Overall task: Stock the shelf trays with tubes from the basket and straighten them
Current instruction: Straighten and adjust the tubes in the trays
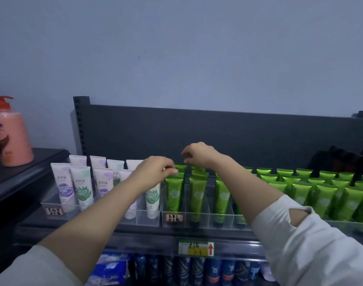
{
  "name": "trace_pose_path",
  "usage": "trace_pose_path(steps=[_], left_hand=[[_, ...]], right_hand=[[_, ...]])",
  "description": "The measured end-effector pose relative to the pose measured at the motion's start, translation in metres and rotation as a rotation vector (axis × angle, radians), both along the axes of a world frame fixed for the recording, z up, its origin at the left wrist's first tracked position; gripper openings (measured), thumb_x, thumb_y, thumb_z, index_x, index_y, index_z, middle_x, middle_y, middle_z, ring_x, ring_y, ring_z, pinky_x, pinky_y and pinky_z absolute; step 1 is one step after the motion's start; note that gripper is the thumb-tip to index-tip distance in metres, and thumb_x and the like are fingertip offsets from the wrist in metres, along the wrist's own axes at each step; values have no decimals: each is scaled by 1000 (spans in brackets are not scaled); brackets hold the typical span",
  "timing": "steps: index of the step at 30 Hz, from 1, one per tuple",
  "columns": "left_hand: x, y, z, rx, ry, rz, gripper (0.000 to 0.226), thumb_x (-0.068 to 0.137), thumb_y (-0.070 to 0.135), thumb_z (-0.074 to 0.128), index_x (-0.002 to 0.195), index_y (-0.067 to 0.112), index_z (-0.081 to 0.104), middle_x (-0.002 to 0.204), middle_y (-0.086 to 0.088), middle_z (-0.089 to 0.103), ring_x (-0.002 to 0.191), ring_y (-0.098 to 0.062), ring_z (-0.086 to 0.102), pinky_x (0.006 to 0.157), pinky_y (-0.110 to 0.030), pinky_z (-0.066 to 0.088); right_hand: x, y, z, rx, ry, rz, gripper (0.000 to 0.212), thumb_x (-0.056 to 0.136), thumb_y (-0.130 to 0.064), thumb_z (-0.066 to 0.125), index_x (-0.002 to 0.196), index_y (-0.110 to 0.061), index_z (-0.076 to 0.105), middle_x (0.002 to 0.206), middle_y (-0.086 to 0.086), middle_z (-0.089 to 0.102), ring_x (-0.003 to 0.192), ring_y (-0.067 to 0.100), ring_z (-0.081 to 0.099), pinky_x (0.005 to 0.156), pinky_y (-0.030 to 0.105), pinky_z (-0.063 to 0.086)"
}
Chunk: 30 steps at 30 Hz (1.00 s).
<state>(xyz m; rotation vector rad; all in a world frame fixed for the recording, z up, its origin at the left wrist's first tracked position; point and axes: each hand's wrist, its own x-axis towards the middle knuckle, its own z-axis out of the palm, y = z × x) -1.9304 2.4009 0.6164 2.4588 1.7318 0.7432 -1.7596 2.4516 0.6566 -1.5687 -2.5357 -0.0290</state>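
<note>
Green tubes stood upright in the clear tray on the shelf, long axis vertical, crimped ends up. Left hand was at the leftmost column's tops with fingers curled. Right hand hung curled just over the far row (couldn't tell if either hand actually gripped, too blurred).

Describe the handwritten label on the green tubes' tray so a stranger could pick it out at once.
Start at the dark shelf and find the clear tray holding the leftmost green tubes. The label sits on its front wall, at the left corner. The other handwritten label sits further left under white tubes; this one has a red border.
</note>
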Motion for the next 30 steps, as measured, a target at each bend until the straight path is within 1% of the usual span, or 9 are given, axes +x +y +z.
trace_pose_path(steps=[2,4,7,9,13,17,24,28,30], left_hand=[[-2,4,4,96,7,45,22,94,30,51,97,16,68,96,-1,66,96,-21,56,83,-34,43],[-4,8,6,164,34,89,19,94,28,51,100,20,67,100,0,63,101,-22,52,85,-33,39],[-6,15,4,162,109,129,19,93,32,51,104,28,66,109,5,59,108,-20,47,90,-33,32],[-6,19,2,144,125,128,19,93,35,51,104,31,65,113,8,58,110,-18,44,92,-34,30],[-8,23,-3,127,149,127,20,93,36,51,105,31,66,115,10,60,113,-17,45,94,-36,31],[-7,25,-3,120,142,121,21,93,37,50,105,31,66,115,10,60,112,-18,45,95,-36,31],[-6,26,-6,125,139,116,21,94,39,49,104,32,66,114,10,60,111,-17,45,91,-35,29],[-4,26,-6,117,133,109,21,94,38,49,104,32,66,115,11,59,112,-16,44,92,-34,28],[-4,25,-5,119,130,109,21,94,38,48,105,32,65,115,11,59,112,-16,44,92,-34,27]], right_hand=[[-8,11,-1,-25,-56,-2,31,93,-28,55,124,-26,58,125,-3,60,117,22,52,90,38,43],[-12,21,-6,-57,-76,2,27,92,-26,57,118,-25,62,121,-3,62,115,22,54,85,37,40],[-14,29,-12,-70,-80,21,21,90,-21,60,110,-22,67,110,0,65,109,23,57,79,35,44],[-14,30,-13,-56,-64,24,20,90,-21,60,108,-21,68,105,-1,65,105,23,59,76,33,44],[-16,28,-16,0,-40,35,20,90,-23,59,108,-23,68,111,-1,66,106,23,58,79,33,40],[-19,26,-20,29,-49,40,20,91,-23,56,107,-24,68,106,0,68,105,25,58,80,34,37],[-19,24,-15,-5,-67,33,20,91,-23,57,108,-22,67,107,0,67,108,25,57,83,36,37],[-18,22,-15,0,-66,36,20,91,-21,57,107,-22,68,103,0,67,106,24,57,82,35,36],[-19,21,-15,-3,-72,33,19,91,-21,56,106,-22,68,97,-1,65,104,24,57,83,35,37]])
